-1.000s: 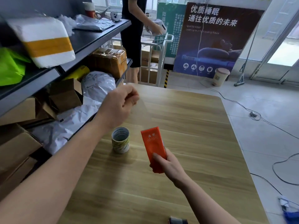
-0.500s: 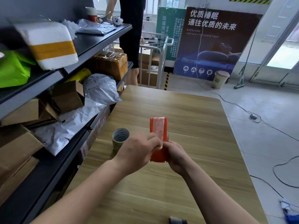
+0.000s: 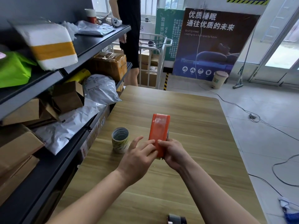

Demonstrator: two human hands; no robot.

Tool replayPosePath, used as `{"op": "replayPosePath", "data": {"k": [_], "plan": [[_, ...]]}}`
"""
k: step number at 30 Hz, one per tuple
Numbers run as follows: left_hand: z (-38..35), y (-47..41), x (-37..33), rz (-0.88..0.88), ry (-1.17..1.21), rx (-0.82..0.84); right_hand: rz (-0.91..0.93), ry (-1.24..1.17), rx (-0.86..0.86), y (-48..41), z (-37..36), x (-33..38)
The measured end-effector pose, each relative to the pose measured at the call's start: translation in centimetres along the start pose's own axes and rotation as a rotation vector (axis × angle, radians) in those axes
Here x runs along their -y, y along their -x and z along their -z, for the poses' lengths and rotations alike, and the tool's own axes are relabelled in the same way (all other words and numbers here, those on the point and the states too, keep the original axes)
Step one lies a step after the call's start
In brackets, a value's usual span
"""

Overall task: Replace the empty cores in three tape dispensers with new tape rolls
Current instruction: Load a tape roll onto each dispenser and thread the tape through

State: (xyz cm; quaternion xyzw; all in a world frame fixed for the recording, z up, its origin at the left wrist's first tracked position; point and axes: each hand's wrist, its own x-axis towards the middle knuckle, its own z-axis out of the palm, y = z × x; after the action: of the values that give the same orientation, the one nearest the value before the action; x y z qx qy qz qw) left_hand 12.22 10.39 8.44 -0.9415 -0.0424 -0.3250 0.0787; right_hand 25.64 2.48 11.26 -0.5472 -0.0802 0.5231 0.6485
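Both hands meet at the lower end of an orange tape dispenser (image 3: 159, 131), held upright above the wooden table (image 3: 202, 126), as seen from the head camera. The right hand (image 3: 174, 154) grasps the dispenser's base, thumb laid across its front face. The left hand (image 3: 139, 157) is uncurled, with extended fingertips pressing that same face. A hollow tape core (image 3: 120, 139) stands on end on the table, just left of the hands and apart from them. Left of the table, shelving (image 3: 97, 44) carries boxes and parcels. A dark object (image 3: 177, 219) is cut off at the near edge and cannot be identified.
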Motion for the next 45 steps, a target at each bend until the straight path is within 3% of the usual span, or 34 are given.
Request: {"op": "replayPosePath", "data": {"k": [7, 12, 17, 20, 22, 26, 32, 35, 39, 42, 45], "plan": [[0.0, 1.5, -0.9, 0.101, -0.031, 0.104, 0.129, 0.210, -0.089, 0.2, 0.0, 0.2], [0.8, 1.5, -1.3, 0.264, 0.191, 0.084, 0.152, 0.214, -0.074, 0.8, 0.4, 0.2], [2.2, -0.3, -1.8, 0.589, 0.451, 0.032, 0.178, 0.189, -0.092, 1.7, 0.8, 0.3], [2.2, -1.6, -1.9, 0.980, 0.653, 0.004, 0.216, 0.174, -0.081, 2.2, 0.7, 0.5], [2.0, -2.1, -1.9, 1.121, 0.824, 0.069, 0.226, 0.163, -0.054, 2.6, 0.8, 0.5], [2.5, -2.4, -2.4, 1.140, 1.076, 0.031, 0.235, 0.121, -0.019, 3.1, 1.0, 0.2], [2.7, -1.5, -1.8, 1.145, 1.117, 0.117, 0.192, -0.012, 0.016, 3.8, 0.7, -0.5], [3.3, -1.3, -2.1, 1.132, 1.146, 0.065, 0.201, -0.056, -0.071, 4.0, 0.1, -1.2], [4.0, -0.7, -2.7, 1.038, 0.898, -0.021, 0.237, 0.155, -0.326, 4.6, -1.0, -2.7], [4.6, 0.2, -2.6, 0.947, 0.700, -0.052, 0.320, 0.320, -0.401, 4.9, -2.1, -4.0], [5.2, 1.2, -2.4, 0.949, 0.654, -0.070, 0.412, 0.487, -0.475, 5.3, -3.2, -5.1]]}}
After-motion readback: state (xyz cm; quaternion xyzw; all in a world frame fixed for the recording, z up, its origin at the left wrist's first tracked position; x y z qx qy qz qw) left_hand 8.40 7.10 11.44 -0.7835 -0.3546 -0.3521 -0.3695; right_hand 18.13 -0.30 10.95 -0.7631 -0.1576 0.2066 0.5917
